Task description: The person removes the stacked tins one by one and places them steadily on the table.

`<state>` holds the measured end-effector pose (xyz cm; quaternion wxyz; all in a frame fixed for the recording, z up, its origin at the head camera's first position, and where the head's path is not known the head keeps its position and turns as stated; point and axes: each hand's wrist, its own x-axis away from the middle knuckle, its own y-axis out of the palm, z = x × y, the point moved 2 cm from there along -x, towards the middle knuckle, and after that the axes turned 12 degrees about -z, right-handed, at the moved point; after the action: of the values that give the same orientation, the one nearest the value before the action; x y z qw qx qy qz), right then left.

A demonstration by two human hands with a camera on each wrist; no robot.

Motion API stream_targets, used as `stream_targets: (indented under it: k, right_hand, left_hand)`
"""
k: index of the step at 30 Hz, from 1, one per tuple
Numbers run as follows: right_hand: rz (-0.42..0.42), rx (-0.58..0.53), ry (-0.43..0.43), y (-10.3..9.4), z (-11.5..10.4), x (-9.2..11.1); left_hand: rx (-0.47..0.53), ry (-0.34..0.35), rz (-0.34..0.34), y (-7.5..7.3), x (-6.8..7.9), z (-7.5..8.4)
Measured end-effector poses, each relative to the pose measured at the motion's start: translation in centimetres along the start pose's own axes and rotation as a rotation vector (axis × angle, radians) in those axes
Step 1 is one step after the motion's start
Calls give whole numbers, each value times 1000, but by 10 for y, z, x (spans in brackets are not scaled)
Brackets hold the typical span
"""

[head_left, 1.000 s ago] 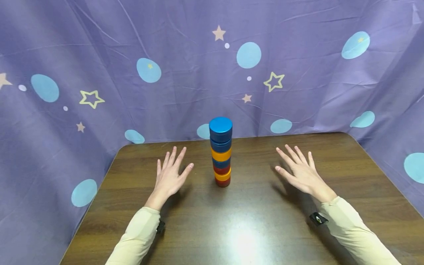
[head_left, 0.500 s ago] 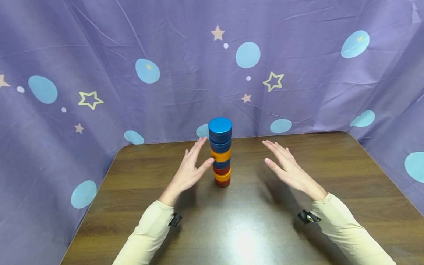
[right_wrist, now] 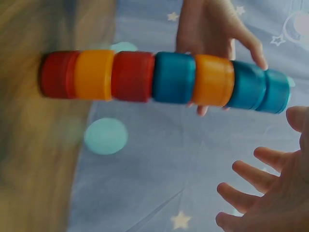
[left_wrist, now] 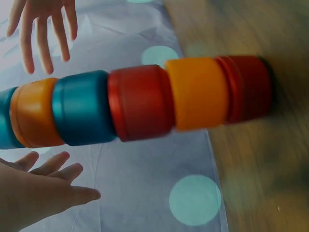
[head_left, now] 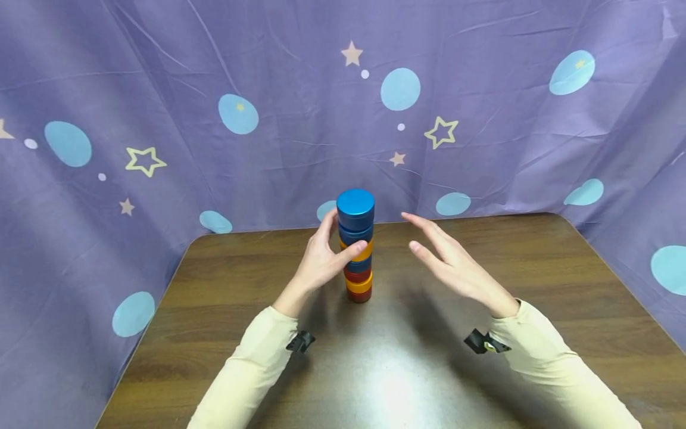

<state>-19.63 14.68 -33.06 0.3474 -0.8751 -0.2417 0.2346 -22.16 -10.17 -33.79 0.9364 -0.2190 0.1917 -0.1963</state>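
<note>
We see L hand (head_left: 320, 261) relaxed, thumb & fingers spread beside multicol. stack (head_left: 360, 267) upright on tabletop (head_left: 182, 333); R hand (head_left: 455, 269) also loose, apart. We can't tell if L's touching.

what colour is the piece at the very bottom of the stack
Red. The bottom piece shows best in the right wrist view.

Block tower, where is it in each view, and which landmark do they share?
Head: tower upright, near the centre; table at the bottom.
Left wrist: tower sideways across the middle, cut off at left; table at right.
Right wrist: tower sideways across the upper half; table at left.
Shared landmark: the table.
</note>
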Motion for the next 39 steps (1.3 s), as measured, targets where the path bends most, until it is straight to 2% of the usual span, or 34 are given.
stream_targets:
  k: [4, 11, 14, 18, 21, 25, 33, 39]
  right_hand:
    - [17, -9, -60, -8, -15, -15]
    - [46, -54, -149, -15, -35, -40]
    - [36, -129, -204, -15, -37, -52]
    - [10, -254, -264, -12, -38, -63]
    - [-8, -295, -286, -9, -38, -68]
    - [-24, -304, -283, -5, -39, -72]
    - [-15, -348, -232, 2, -41, -80]
    - [13, -384, -252, 4, -39, -85]
  left_hand:
    - [103, 12, -20, -2, -5, 6]
    - [162, 15, -72, -3, -11, 15]
    - [190, 35, -76, -3, -14, 17]
    - [256, 98, -73, -3, -17, 16]
    - [307, 137, -72, -3, -17, 15]
    - [351, 161, -74, -2, -16, 14]
    - [374, 154, -58, 4, -17, 7]
    - [418, 151, -59, 9, -17, 3]
